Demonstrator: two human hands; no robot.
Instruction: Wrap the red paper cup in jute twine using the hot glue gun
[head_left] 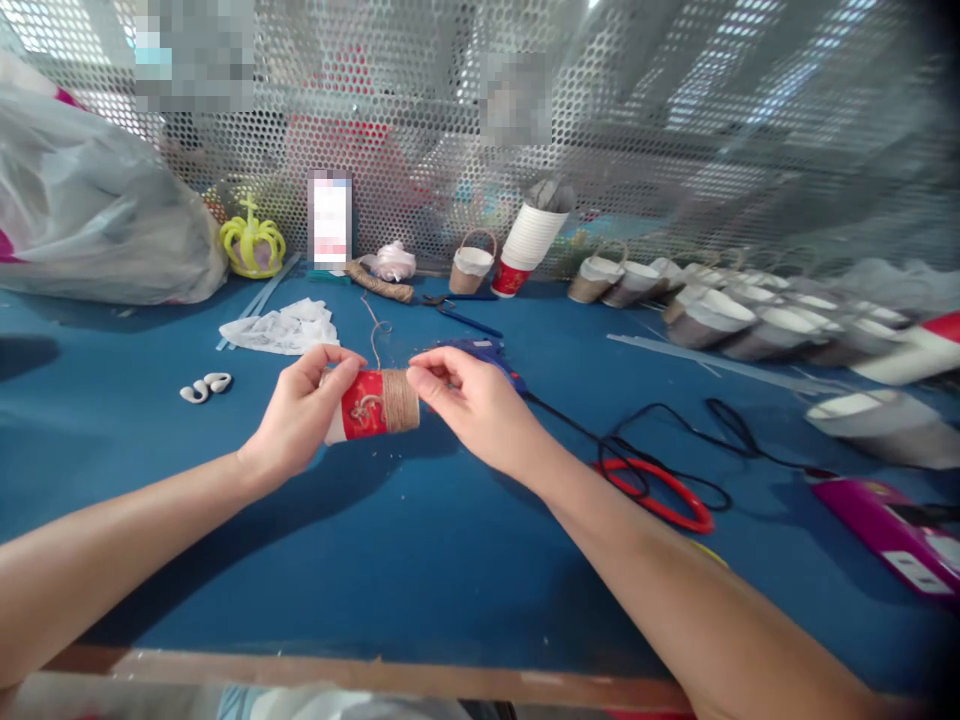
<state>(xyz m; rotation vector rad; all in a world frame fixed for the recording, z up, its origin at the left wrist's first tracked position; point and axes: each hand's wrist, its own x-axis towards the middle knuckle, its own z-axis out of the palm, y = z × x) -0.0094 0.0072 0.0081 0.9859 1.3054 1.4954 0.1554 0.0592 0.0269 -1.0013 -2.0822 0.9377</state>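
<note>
A red and white paper cup (363, 408) lies sideways in the air between my hands, the right part of it wound with brown twine (400, 402). My left hand (304, 405) is closed around the cup's left end. At the right end, the thumb and fingers of my right hand (465, 395) pinch the edge of the twine-wrapped part. A loose strand rises from the cup toward a bundle of twine (386, 286) on the table. Behind my right hand sits a blue glue gun (484, 352), partly hidden, with a black cord.
Pliers (465, 317), crumpled white material (285, 328) and white earphones (205, 387) lie around. Stacked paper cups (529, 240), a small basket (472, 268) and several twine-wrapped cups (709, 315) stand behind. A red ring (660, 495) and purple power strip (885, 530) are right.
</note>
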